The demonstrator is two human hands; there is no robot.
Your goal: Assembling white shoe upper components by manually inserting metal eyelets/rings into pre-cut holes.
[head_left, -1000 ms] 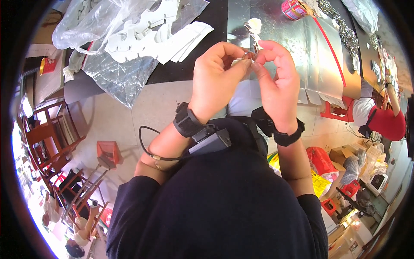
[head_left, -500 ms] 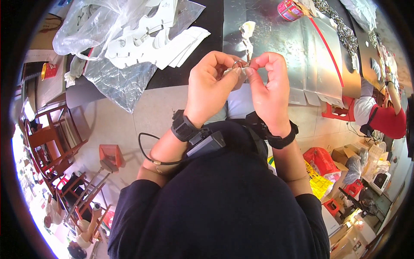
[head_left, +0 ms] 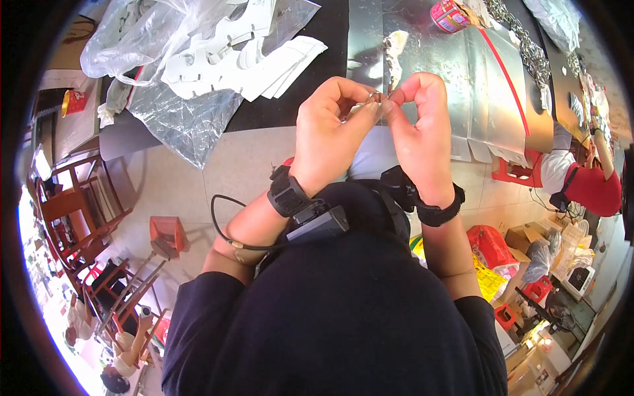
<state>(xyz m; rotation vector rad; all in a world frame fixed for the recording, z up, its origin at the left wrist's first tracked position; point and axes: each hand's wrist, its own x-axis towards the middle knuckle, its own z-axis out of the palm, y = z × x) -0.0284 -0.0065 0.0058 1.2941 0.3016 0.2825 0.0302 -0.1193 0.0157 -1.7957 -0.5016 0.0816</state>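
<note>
Over the table's near edge, my two hands meet fingertip to fingertip. My left hand [head_left: 335, 129] is closed in a pinch on a small metal ring [head_left: 375, 97], mostly covered by the fingers. A bit of something pale shows beneath its fingers. My right hand [head_left: 422, 125] pinches at the same spot, thumb against forefinger; what sits between them is too small and hidden to make out. Just beyond the fingertips, a crumpled whitish strip [head_left: 395, 46] lies on the clear sheet [head_left: 456, 86] covering the table.
White cut-out cards [head_left: 277, 69] and clear plastic bags [head_left: 188, 122] lie at the left. A red tub [head_left: 450, 16], a red strip [head_left: 505, 79] and metal chains [head_left: 526, 53] lie at the right. A person in red [head_left: 598, 185] works far right. Wooden chairs [head_left: 79, 198] stand left.
Both hands have shifted slightly to the right, and their fingertips have drawn closer together. The metal ring, plainer before, is now more covered by the fingers.
</note>
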